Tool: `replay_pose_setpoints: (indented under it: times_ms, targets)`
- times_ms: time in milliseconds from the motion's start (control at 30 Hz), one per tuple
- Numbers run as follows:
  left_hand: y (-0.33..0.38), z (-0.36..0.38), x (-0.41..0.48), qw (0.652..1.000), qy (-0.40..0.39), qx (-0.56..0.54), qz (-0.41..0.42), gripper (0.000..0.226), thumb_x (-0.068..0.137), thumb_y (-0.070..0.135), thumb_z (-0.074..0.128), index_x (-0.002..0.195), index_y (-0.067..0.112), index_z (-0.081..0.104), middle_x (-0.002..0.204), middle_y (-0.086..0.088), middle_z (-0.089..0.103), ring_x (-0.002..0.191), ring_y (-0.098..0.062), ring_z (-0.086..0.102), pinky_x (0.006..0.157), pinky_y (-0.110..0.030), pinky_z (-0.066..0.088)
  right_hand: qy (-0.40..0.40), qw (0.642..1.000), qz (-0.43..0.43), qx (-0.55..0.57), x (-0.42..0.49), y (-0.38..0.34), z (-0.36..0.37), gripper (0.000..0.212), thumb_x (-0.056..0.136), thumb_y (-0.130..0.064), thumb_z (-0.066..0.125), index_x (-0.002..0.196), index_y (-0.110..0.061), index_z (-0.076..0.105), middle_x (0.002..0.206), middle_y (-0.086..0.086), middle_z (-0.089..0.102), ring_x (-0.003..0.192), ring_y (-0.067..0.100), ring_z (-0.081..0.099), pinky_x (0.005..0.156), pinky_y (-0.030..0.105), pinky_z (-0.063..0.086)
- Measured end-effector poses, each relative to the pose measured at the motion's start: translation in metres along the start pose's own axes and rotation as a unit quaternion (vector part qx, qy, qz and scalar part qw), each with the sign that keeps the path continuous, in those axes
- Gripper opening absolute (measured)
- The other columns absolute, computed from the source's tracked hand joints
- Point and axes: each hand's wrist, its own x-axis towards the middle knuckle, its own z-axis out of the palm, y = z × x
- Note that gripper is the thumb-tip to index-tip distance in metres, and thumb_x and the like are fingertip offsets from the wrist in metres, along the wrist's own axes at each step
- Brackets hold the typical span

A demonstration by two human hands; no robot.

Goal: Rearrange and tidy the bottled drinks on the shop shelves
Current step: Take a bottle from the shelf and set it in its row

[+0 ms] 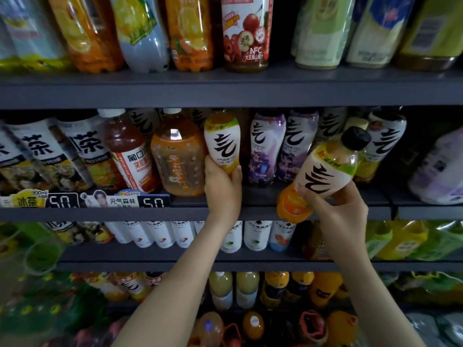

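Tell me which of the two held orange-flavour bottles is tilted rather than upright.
The orange bottle in the right hand, off the shelf, black cap leaning right. The orange bottle in the left hand stands upright.

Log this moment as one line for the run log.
left hand: grips upright orange bottle on middle shelf | right hand: holds tilted orange bottle off shelf

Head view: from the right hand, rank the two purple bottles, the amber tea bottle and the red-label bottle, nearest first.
1. Purple bottles, just left of the right hand; the two are too close to rank.
2. Amber tea bottle, beyond the left hand.
3. Red-label bottle, farthest left.
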Motion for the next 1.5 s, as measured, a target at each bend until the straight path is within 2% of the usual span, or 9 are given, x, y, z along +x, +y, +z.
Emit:
replay_pose_setpoints:
  times_ms: [233,333,467,633,833,967,1067,1267,1500]
  targets:
    - [-0.006,-0.004,-0.017,0.997,0.025,-0.041,0.057,0.06,0.09,0.01,0.064,0.139,-0.003,0.032,0.133,-0.012,0.047,0.115,-0.006,0.039,0.085,0.01,0.021,0.014,1.0,-0.013,0.014,-0.003,0.007,0.003,0.045,0.073,-0.012,0.081,0.114,-0.012,0.063,0.104,-0.005,0.07,0.096,0.002,0.066,0.076,0.015,0.054]
    - [-0.003,-0.006,-0.016,0.997,0.013,-0.035,0.061,0.057,0.089,0.012,0.065,0.137,0.0,0.035,0.128,-0.006,0.052,0.109,-0.001,0.043,0.082,0.004,0.028,0.01,1.0,-0.007,0.015,-0.001,0.008,0.003,0.044,0.073,-0.014,0.081,0.114,-0.013,0.063,0.104,-0.004,0.07,0.096,0.003,0.066,0.075,0.016,0.054]
    - [0.001,-0.001,-0.007,0.998,-0.022,0.01,0.054,0.051,0.088,0.016,0.066,0.131,0.005,0.042,0.122,-0.01,0.059,0.108,-0.023,0.058,0.076,-0.009,0.032,0.004,1.0,0.002,0.017,0.0,0.007,0.004,0.044,0.073,-0.017,0.081,0.113,-0.015,0.063,0.103,-0.006,0.07,0.095,0.001,0.065,0.074,0.014,0.053]
    - [0.01,0.009,-0.003,0.999,-0.04,0.036,0.005,0.052,0.09,0.019,0.063,0.133,0.005,0.038,0.124,-0.012,0.057,0.111,-0.028,0.056,0.073,-0.012,0.029,0.003,1.0,0.014,0.012,0.003,0.004,0.005,0.045,0.073,-0.018,0.081,0.114,-0.018,0.063,0.103,-0.009,0.07,0.094,-0.001,0.065,0.071,0.012,0.052]
    - [0.007,-0.008,-0.009,0.994,-0.113,0.007,0.0,0.064,0.089,0.017,0.064,0.143,0.009,0.032,0.136,-0.009,0.05,0.124,-0.022,0.048,0.093,-0.018,0.036,-0.008,0.999,0.032,-0.006,-0.001,-0.002,0.011,0.046,0.071,-0.02,0.083,0.113,-0.016,0.064,0.099,-0.01,0.07,0.094,0.003,0.066,0.079,0.024,0.055]
    - [0.005,-0.05,-0.019,0.985,0.054,0.11,0.122,0.052,0.088,0.017,0.064,0.134,0.004,0.042,0.129,-0.018,0.048,0.121,-0.03,0.045,0.101,-0.034,0.04,-0.03,0.999,0.042,0.006,-0.007,-0.009,0.023,0.047,0.071,-0.017,0.084,0.113,-0.016,0.064,0.102,-0.007,0.071,0.097,0.006,0.067,0.081,0.026,0.056]
    - [0.006,-0.077,0.004,0.969,0.142,0.149,0.134,0.074,0.078,0.031,0.073,0.136,0.008,0.034,0.133,-0.024,0.038,0.123,-0.034,0.036,0.102,-0.038,0.033,-0.047,0.998,0.038,0.032,-0.012,-0.015,0.04,0.047,0.071,-0.012,0.082,0.114,-0.012,0.063,0.104,-0.006,0.071,0.097,0.004,0.066,0.079,0.019,0.056]
    - [-0.003,-0.077,0.049,0.992,0.036,0.124,0.008,0.122,0.059,0.048,0.085,0.148,0.007,0.012,0.149,-0.021,0.021,0.138,-0.036,0.02,0.114,-0.044,0.019,-0.07,0.996,0.024,0.051,-0.029,-0.013,0.075,0.049,0.071,-0.008,0.082,0.115,-0.013,0.062,0.105,-0.006,0.069,0.095,-0.001,0.065,0.077,0.014,0.054]
    - [-0.018,-0.074,0.039,0.996,0.092,-0.004,0.006,0.114,0.052,0.031,0.089,0.14,0.0,0.024,0.133,-0.011,0.036,0.127,-0.029,0.036,0.11,-0.032,0.03,-0.036,0.997,0.011,0.073,-0.041,-0.01,0.091,0.051,0.074,-0.004,0.079,0.12,-0.009,0.058,0.108,-0.004,0.068,0.097,0.0,0.065,0.076,0.012,0.052]
